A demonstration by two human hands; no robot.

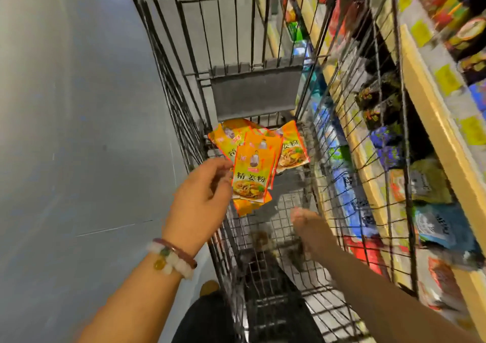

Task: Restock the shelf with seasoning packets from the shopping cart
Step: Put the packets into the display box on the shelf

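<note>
Mid-collection, by the look of it: gathering packets out of the shopping cart ahead of the shelving itself. Left hand, just over the cart's left rim, pinching a small fanned stack of orange seasoning packets by their left edge, thumb and fingers curled onto it, a beaded bracelet on the wrist. Further loose packets of the same orange kind lying on the cart's wire floor at the far end, just beyond and partly behind the held stack. Right hand reaching down into the basket, blurred; holding nothing that shows, fingers seemingly pointed toward the floor of the cart, though whether spread or half-curled cannot be told. Shelf close along the right of the cart, crowded with mixed packets on several tiers.

Next move, as a judgement: right hand onward to the far loose packets, a flat pinch on an edge, then a transfer into the left-hand stack, and a turn right toward the shelf. Matching slot for the orange packets not identifiable from here.
</note>
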